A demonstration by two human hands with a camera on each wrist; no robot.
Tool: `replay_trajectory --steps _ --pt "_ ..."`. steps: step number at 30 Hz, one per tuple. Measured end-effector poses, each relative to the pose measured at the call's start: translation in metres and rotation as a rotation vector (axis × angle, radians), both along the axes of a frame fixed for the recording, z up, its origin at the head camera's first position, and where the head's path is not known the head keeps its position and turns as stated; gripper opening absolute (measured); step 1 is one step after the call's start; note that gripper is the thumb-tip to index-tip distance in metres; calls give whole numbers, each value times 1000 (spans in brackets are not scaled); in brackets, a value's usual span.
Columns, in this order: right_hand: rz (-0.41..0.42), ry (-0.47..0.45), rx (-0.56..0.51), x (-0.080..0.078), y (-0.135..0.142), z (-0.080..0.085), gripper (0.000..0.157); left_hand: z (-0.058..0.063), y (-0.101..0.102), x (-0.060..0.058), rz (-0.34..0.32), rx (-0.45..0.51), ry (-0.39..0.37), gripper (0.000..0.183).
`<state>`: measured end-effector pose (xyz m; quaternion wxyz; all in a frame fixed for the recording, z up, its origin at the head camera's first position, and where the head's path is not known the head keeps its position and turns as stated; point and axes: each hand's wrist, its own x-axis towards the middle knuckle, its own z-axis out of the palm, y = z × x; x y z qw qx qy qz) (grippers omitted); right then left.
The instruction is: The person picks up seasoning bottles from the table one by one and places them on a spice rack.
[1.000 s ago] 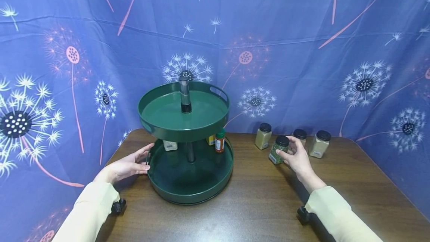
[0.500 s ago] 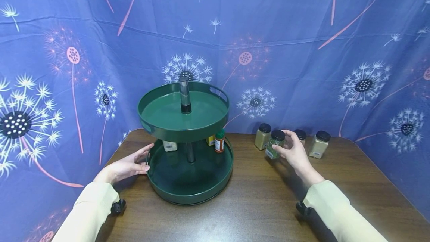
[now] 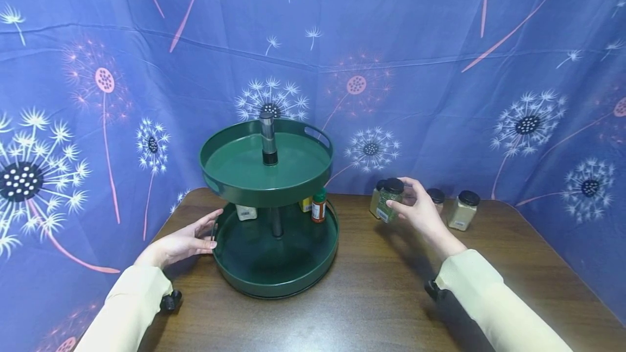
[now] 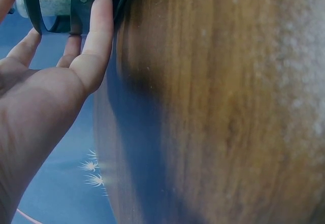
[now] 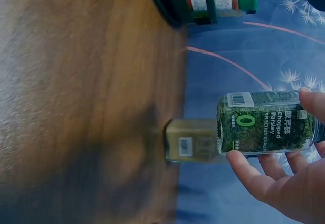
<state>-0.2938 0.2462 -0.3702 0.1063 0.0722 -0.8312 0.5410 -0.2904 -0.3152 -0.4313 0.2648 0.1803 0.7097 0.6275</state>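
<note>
- Landmark: the dark green, round, two-tier tray stand with a shiny centre post; places below are given from it.
- The clear, square-sided jar of green flakes with a black lid, labelled "Chopped Parsley", is lifted off the brown wooden table, right of the stand and well apart from its lower tray.
- The right hand has that jar clamped between fingers and thumb, from the side away from the stand. So the key relation is this: the jar lies between the right hand and the stand.
- The jar's long axis is near upright, lid up, base towards the table, roughly square to the stand's flat trays.
- The right hand is the nearer one; the left hand is on the stand's opposite side, fingers extended and spread, touching the lower tray's wall.
- A jar of tan powder stands behind the lifted jar, partly hidden by it, also right of the stand; whether the two touch I cannot tell.
- Within the stand's lower tray, on the side facing the lifted jar, is a red bottle with a green cap.
</note>
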Motion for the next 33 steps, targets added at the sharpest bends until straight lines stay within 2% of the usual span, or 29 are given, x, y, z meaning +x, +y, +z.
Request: replay_trajectory --steps 17,33 --pt "45 27 26 -9 -32 23 67 -2 0 -1 1 12 2 90" --pt "97 1 -23 -7 -57 28 67 -3 -2 -2 2 -6 6 90"
